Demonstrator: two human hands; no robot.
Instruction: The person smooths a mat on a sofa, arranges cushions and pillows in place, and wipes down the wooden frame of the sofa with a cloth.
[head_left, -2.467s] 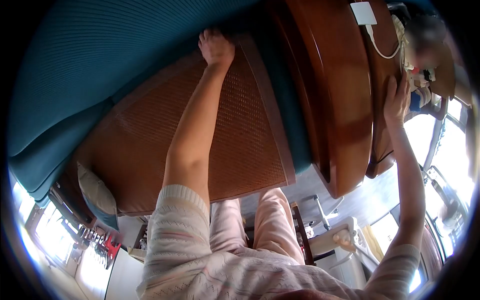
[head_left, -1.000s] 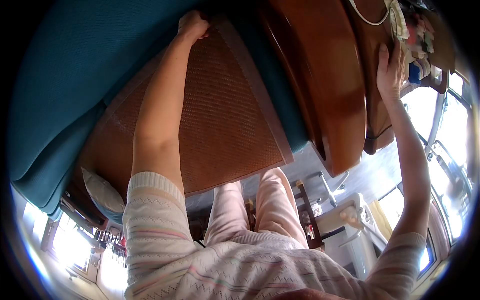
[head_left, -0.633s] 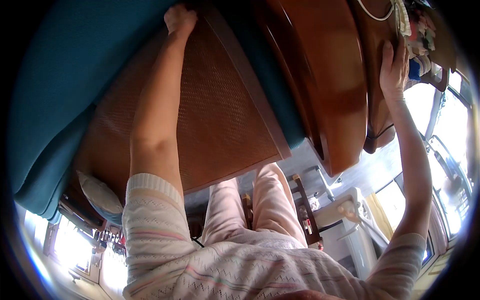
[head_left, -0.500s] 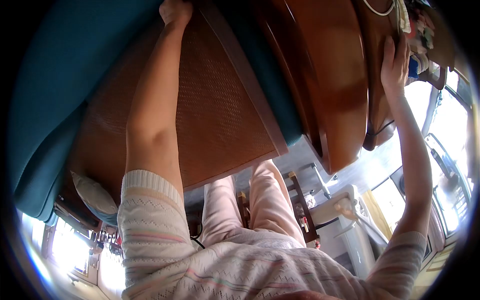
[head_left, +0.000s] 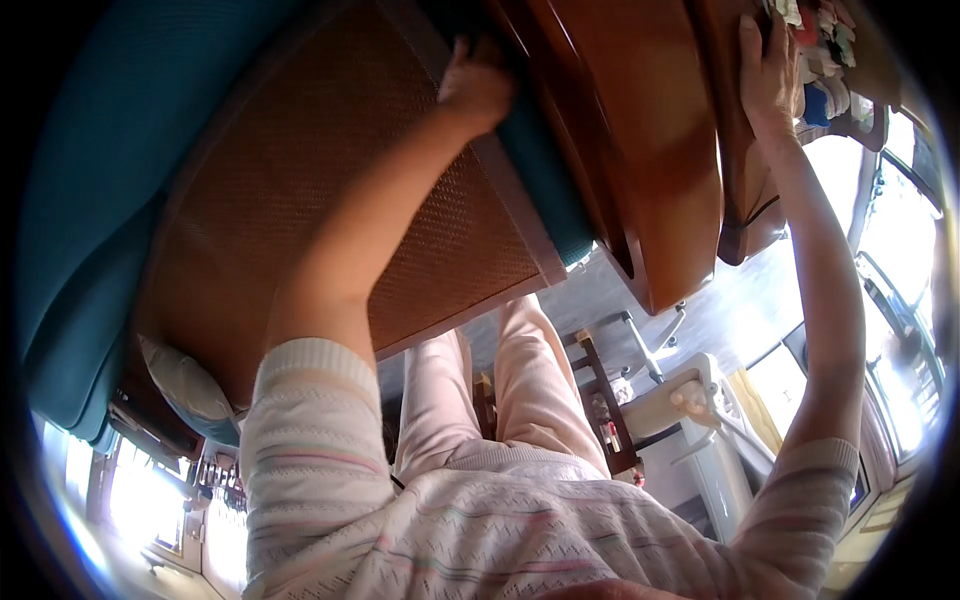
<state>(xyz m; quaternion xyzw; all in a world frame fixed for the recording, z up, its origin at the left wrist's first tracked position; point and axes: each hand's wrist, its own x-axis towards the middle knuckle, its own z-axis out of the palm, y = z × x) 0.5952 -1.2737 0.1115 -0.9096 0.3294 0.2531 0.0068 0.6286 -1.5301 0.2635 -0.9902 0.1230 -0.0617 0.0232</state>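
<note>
My left hand (head_left: 478, 92) is over the brown border of a woven mat (head_left: 400, 230), close to the strip of teal cushion (head_left: 560, 215) beside it. Its fingers look curled, and shadow hides what is in them, if anything. My right hand (head_left: 772, 85) rests with fingers stretched out on a glossy brown wooden piece of furniture (head_left: 735, 150), near its far edge. The mat covers a teal padded seat (head_left: 110, 190) with a tall backrest at the left.
A curved wooden armrest (head_left: 660, 180) stands between the mat and my right arm. Small cloth items (head_left: 828, 60) lie beyond my right hand. A pale cushion (head_left: 185, 375) sits at the seat's left end. A white chair (head_left: 690, 400) and a dark rack (head_left: 605, 400) stand near my legs.
My left hand has moved right and nearer, from the far part of the mat to its border. The view has shifted slightly; my right hand stays on the wood.
</note>
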